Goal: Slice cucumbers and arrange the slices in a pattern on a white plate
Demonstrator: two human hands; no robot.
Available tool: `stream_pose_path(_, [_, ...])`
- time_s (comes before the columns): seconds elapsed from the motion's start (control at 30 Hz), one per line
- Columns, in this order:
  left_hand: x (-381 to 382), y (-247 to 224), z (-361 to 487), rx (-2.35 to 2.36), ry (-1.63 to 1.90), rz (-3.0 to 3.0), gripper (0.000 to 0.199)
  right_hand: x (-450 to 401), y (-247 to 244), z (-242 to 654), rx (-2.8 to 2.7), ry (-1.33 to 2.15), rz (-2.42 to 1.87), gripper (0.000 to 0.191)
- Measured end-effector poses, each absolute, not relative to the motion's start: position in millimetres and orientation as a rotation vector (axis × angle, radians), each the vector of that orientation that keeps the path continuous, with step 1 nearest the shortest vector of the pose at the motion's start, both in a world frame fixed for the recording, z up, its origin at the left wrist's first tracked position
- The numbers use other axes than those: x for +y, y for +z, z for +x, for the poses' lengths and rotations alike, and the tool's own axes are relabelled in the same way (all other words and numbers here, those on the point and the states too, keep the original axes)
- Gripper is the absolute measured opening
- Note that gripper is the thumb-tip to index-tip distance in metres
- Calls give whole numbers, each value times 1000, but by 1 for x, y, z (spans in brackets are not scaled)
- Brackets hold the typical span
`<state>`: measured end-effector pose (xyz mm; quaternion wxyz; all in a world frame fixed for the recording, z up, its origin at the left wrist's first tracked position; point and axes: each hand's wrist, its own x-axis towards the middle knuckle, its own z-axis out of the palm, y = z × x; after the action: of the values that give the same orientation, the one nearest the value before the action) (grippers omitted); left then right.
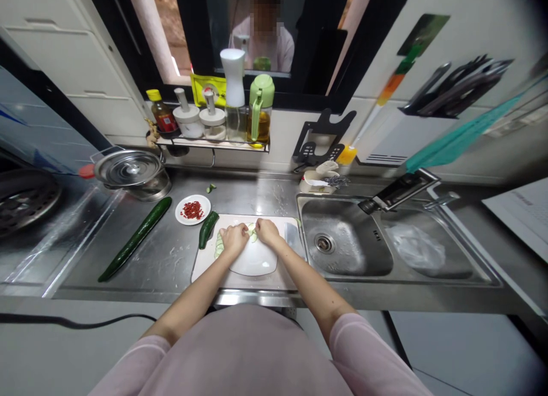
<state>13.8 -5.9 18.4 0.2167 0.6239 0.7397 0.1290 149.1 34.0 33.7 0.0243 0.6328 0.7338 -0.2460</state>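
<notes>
Both hands meet over the far edge of a white plate (253,263), which rests on a pale cutting board (203,269). Thin pale-green cucumber slices (252,234) show between my fingertips. My left hand (234,239) is closed in a pinch at the left side of these slices. On their right side, my right hand (267,231) pinches with curled fingers. More overlapping slices lie on the board just left of my left hand, partly covered by it. A cut piece of cucumber (208,229) lies at the board's left edge. A flat grey blade-like shape (293,235) lies at its right.
A whole cucumber (135,239), a small dish (206,204) of red pieces and a lidded steel pot (132,170) stand to the left. The sink (349,236) with its faucet (398,193) is right of the board. Bottles and jars fill a shelf (214,142) behind.
</notes>
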Motion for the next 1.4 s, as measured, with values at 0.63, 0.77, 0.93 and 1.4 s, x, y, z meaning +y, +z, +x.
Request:
stream_pose_path(0.63, [-3,23,15,2038,383,1770,21,25,42,163,2182,-669,2091,27])
stream_pose_path(0.77, [1,22,16,2031,358,1780,22,18,42,163,2106,-682,2110,29])
stream_pose_path(0.93, [2,19,16,2026,327,1776,19,16,39,162,2065,-671,2108,28])
stream_pose_path(1.4, [2,15,15,2018,317,1787,17,13,37,159,2086,-691,2142,32])
